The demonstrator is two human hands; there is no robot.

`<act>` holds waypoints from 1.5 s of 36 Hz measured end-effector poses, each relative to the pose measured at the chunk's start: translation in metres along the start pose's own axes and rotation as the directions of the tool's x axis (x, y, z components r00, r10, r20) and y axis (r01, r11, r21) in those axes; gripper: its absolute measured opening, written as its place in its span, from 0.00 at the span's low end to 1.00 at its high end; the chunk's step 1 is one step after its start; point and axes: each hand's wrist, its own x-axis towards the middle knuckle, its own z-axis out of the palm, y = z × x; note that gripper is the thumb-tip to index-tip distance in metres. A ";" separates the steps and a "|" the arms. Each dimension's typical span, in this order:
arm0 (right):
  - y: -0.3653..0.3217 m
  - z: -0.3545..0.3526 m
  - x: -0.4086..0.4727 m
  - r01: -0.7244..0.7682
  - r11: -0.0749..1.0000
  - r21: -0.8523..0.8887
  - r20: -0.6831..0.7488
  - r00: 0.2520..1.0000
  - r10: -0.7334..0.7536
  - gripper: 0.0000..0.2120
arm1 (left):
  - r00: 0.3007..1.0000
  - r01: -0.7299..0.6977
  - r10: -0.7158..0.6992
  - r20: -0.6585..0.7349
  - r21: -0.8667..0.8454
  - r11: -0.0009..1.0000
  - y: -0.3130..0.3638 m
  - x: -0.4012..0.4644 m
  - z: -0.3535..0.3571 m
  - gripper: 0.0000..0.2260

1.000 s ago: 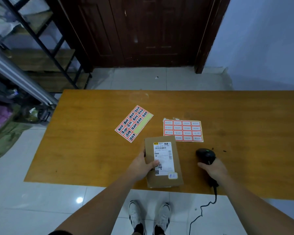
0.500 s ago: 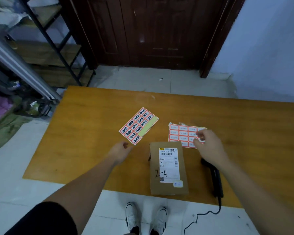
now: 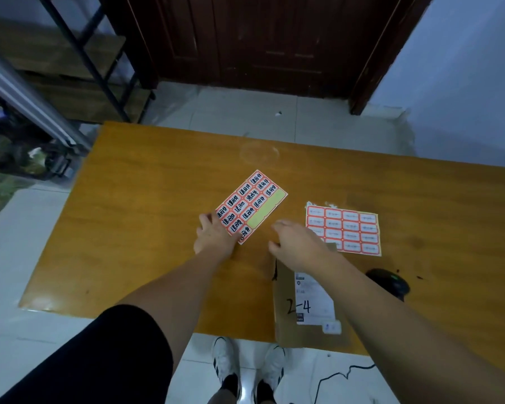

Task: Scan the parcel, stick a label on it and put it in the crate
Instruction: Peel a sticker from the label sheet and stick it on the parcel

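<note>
We stand at the wooden table [image 3: 146,228], the largest thing before us. Near its front edge lies the cardboard parcel [image 3: 286,325], flat, its white shipping label [image 3: 314,298] facing up with "2-4" written beside it, partly under our right forearm. Two sticker sheets lie beyond it: the tilted handwritten one [image 3: 252,204] and a printed one [image 3: 344,228]. The black scanner [image 3: 389,284] rests right of the parcel. Our left hand [image 3: 213,237] presses the tilted sheet's near corner, fingers flat; our right hand [image 3: 298,243] hovers beside it, fingers loosely spread, empty.
</note>
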 end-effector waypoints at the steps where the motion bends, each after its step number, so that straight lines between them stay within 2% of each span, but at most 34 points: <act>1: -0.003 0.000 0.002 0.003 1.000 0.007 -0.007 1.000 -0.002 0.24 | 1.000 -0.007 0.007 -0.008 0.005 1.000 -0.001 0.001 0.001 0.41; 8: -0.026 -0.006 0.011 0.027 0.999 0.028 -0.009 1.000 -0.027 0.23 | 0.997 -0.059 0.058 -0.041 -0.023 0.998 -0.009 -0.003 0.001 0.28; 16: -0.047 -0.014 0.008 0.047 0.996 0.072 -0.051 0.998 -0.043 0.20 | 0.998 -0.060 0.051 -0.036 -0.341 0.938 -0.023 -0.002 -0.010 0.10; 20: -0.054 -0.015 0.008 0.000 0.992 0.127 -0.085 0.996 0.011 0.17 | 0.999 0.032 -0.043 -0.004 -0.597 0.802 -0.026 -0.010 -0.021 0.06; 24: -0.064 -0.014 0.009 -0.099 0.943 0.317 -0.153 0.976 0.154 0.11 | 0.994 0.096 -0.097 0.048 -0.808 0.582 -0.026 -0.028 -0.033 0.06; 26: -0.068 -0.014 0.010 -0.144 0.884 0.445 -0.132 0.966 0.224 0.12 | 0.996 0.071 -0.090 0.025 -0.828 0.556 -0.025 -0.039 -0.040 0.06; 28: -0.075 -0.017 0.011 -0.197 0.747 0.635 -0.036 0.959 0.283 0.19 | 0.997 -0.010 -0.054 -0.055 -0.790 0.612 -0.027 -0.048 -0.048 0.05; 29: -0.080 -0.020 0.012 -0.237 0.615 0.752 0.046 0.950 0.310 0.23 | 0.992 -0.073 -0.024 -0.121 -0.732 0.677 -0.029 -0.052 -0.052 0.05; 31: -0.090 -0.026 0.012 -0.322 0.296 0.899 0.221 0.919 0.327 0.28 | 0.960 -0.207 0.070 -0.270 -0.521 0.828 -0.036 -0.061 -0.060 0.06; 33: -0.096 -0.031 0.010 -0.361 0.082 0.929 0.321 0.896 0.306 0.31 | 0.900 -0.320 0.206 -0.384 -0.262 0.911 -0.042 -0.072 -0.069 0.06; 35: -0.098 -0.034 0.007 -0.381 -0.046 0.923 0.379 0.888 0.261 0.36 | 0.820 -0.435 0.373 -0.434 -0.050 0.899 -0.049 -0.080 -0.078 0.06; 37: -0.097 -0.036 0.002 -0.398 -0.129 0.908 0.417 0.884 0.211 0.42 | 0.748 -0.516 0.511 -0.424 0.113 0.849 -0.056 -0.086 -0.085 0.05; 40: -0.092 -0.039 -0.004 -0.428 -0.144 0.892 0.448 0.880 0.159 0.47 | 0.668 -0.580 0.631 -0.395 0.255 0.773 -0.067 -0.093 -0.093 0.02; 44: -0.088 -0.039 -0.012 -0.455 -0.016 0.890 0.453 0.882 0.127 0.45 | 0.638 -0.594 0.652 -0.409 0.277 0.755 -0.076 -0.095 -0.096 0.03; 47: -0.088 -0.037 -0.019 -0.446 0.067 0.892 0.438 0.892 0.111 0.30 | 0.624 -0.587 0.649 -0.435 0.287 0.757 -0.078 -0.094 -0.095 0.06; 51: -0.088 -0.033 -0.025 -0.424 0.106 0.899 0.403 0.898 0.174 0.14 | 0.613 -0.587 0.632 -0.473 0.263 0.766 -0.078 -0.093 -0.089 0.06; 52: -0.089 -0.032 -0.028 -0.417 0.115 0.901 0.394 0.901 0.184 0.12 | 0.634 -0.576 0.596 -0.492 0.214 0.789 -0.077 -0.092 -0.087 0.06; 54: -0.089 -0.030 -0.033 -0.377 0.094 0.921 0.356 0.916 0.187 0.09 | 0.716 -0.511 0.438 -0.543 0.021 0.860 -0.071 -0.092 -0.085 0.10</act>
